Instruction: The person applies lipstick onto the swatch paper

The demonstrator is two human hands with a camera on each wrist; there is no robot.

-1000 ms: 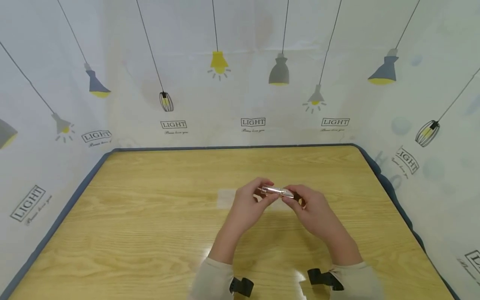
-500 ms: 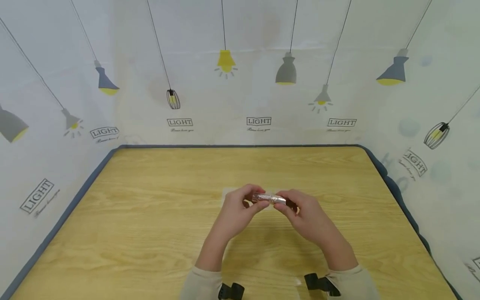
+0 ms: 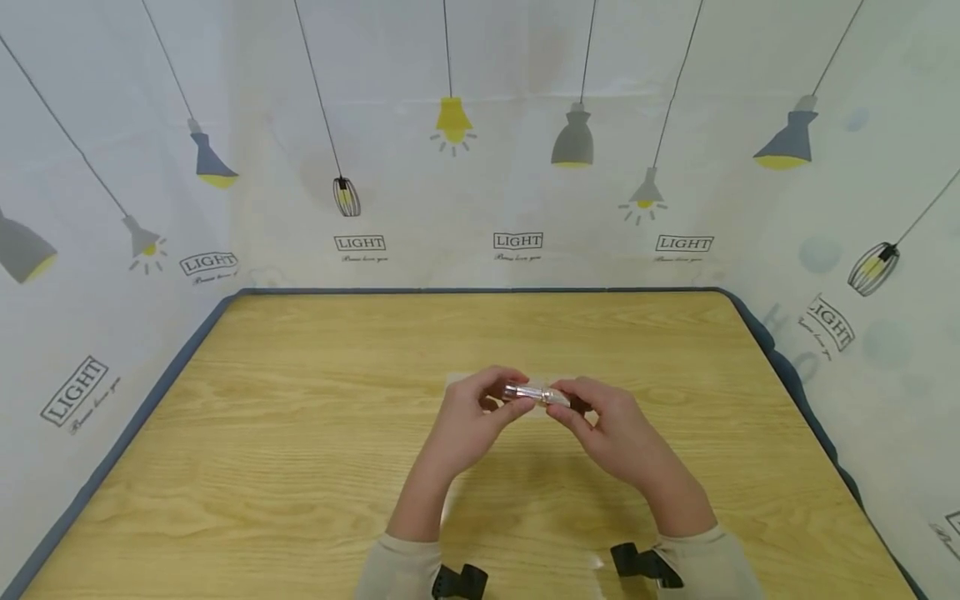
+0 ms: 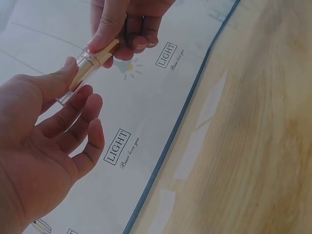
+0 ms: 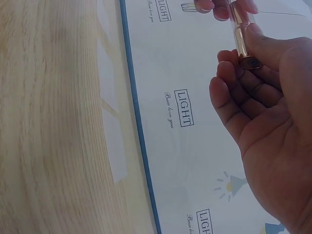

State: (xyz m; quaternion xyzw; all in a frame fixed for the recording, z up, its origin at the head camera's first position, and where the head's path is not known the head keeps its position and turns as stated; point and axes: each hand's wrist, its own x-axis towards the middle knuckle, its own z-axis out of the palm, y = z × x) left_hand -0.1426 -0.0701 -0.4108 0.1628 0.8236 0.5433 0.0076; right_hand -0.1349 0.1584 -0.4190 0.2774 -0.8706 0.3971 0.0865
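Note:
Between both hands, above the table, is a slim lipstick (image 3: 537, 395) with a clear cap and a shiny gold base. My left hand (image 3: 467, 423) pinches the clear end between thumb and fingers. At the other end, my right hand (image 3: 624, 435) pinches the gold base with thumb and fingertips. The left wrist view shows the clear cap (image 4: 84, 73) over a gold inner part, tilted. In the right wrist view the gold base (image 5: 241, 43) ends in a dark flat bottom, and the right hand's other fingers (image 5: 225, 95) curl loosely beneath it.
The wood-grain table (image 3: 285, 467) has a blue edge strip (image 3: 480, 291) along its back and sides. Pale translucent strips (image 4: 200, 136) lie on the tabletop beyond the hands. Lamp-patterned white sheeting (image 3: 420, 200) rises around three sides. Black straps (image 3: 647, 565) circle the sleeves.
The head view has shifted slightly. Both hands have moved a little left and lower in it with the lipstick, then stayed nearly still. The lipstick is still held at both ends.

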